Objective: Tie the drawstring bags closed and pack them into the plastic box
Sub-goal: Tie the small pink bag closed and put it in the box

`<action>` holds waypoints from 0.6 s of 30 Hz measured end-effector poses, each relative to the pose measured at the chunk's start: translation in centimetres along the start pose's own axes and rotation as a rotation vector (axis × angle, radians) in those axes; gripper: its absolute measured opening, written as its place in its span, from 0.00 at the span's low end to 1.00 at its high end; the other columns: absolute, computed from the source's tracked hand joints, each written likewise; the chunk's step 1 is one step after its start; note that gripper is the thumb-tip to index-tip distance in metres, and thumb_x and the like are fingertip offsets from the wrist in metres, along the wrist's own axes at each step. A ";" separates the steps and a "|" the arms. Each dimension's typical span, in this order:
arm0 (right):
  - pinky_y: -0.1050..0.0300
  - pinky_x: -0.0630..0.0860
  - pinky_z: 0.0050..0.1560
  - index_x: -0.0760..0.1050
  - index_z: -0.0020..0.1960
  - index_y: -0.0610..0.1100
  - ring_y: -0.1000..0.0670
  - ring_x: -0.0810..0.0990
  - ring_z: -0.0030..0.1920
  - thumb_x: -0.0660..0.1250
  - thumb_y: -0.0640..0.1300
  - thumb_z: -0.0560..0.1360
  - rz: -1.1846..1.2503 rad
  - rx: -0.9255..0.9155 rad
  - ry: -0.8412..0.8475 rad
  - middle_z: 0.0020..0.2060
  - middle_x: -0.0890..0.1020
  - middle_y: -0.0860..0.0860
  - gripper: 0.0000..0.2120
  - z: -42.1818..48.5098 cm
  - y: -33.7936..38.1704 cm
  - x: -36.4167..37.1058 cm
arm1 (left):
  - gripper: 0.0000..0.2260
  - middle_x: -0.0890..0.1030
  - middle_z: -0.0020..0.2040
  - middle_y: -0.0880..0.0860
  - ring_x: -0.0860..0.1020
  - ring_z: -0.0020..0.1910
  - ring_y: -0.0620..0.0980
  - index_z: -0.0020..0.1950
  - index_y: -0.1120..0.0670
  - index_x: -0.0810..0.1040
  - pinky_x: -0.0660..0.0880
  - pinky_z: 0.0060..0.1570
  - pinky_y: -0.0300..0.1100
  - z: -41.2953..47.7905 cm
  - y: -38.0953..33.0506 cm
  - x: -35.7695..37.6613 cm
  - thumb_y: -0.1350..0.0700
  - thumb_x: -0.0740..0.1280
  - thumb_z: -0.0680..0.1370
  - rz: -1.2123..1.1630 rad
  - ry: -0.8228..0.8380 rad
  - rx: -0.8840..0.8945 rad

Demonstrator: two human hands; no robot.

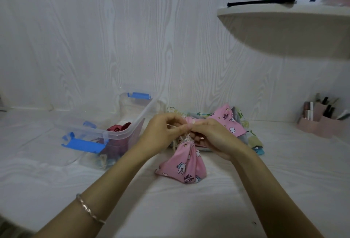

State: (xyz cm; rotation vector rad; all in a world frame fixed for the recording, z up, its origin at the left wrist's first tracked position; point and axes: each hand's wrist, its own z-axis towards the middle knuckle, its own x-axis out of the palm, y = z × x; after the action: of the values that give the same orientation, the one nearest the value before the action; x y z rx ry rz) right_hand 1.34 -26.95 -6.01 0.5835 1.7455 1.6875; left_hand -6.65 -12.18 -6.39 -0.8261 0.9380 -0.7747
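Bag of pink unicorn-print cloth stands at the centre of the white worktop with its neck gathered. Both hands meet just above it, where the left hand and right hand each pinch the pale drawstring cord between curled fingers. Just behind lies a heap of printed bags; to the left, a clear plastic box with blue latches holds a dark red bag — far right, a pink organiser sits below a wall shelf.
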 end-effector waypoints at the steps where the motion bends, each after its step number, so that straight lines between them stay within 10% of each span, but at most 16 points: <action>1: 0.60 0.65 0.39 0.78 0.40 0.37 0.55 0.69 0.32 0.65 0.40 0.78 0.011 0.006 -0.008 0.29 0.75 0.51 0.10 0.0 -0.2 0.0 | 0.09 0.85 0.44 0.54 0.84 0.43 0.53 0.49 0.56 0.83 0.81 0.48 0.50 -0.3 0.0 -0.1 0.55 0.75 0.71 -0.039 0.015 -0.028; 10: 0.56 0.73 0.43 0.78 0.46 0.28 0.52 0.74 0.34 0.68 0.38 0.76 0.029 -0.080 -0.087 0.30 0.79 0.48 0.11 -0.1 -0.9 -0.3 | 0.15 0.74 0.27 0.47 0.69 0.29 0.43 0.59 0.53 0.81 0.69 0.34 0.32 -0.7 0.1 -0.3 0.57 0.73 0.73 -0.084 0.135 -0.190; 18: 0.63 0.76 0.49 0.80 0.40 0.37 0.55 0.82 0.39 0.70 0.39 0.74 -0.063 -0.142 -0.160 0.35 0.85 0.47 0.07 0.1 -1.3 0.1 | 0.09 0.85 0.48 0.58 0.82 0.50 0.54 0.55 0.52 0.83 0.77 0.54 0.44 -1.4 -0.3 -0.9 0.60 0.69 0.77 0.085 0.123 -0.128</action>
State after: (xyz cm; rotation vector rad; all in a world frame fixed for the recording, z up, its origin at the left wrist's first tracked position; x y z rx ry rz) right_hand 1.50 -26.93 -7.35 0.5760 1.5034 1.6570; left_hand -8.33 -11.87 -6.27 -0.8511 1.1346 -0.7026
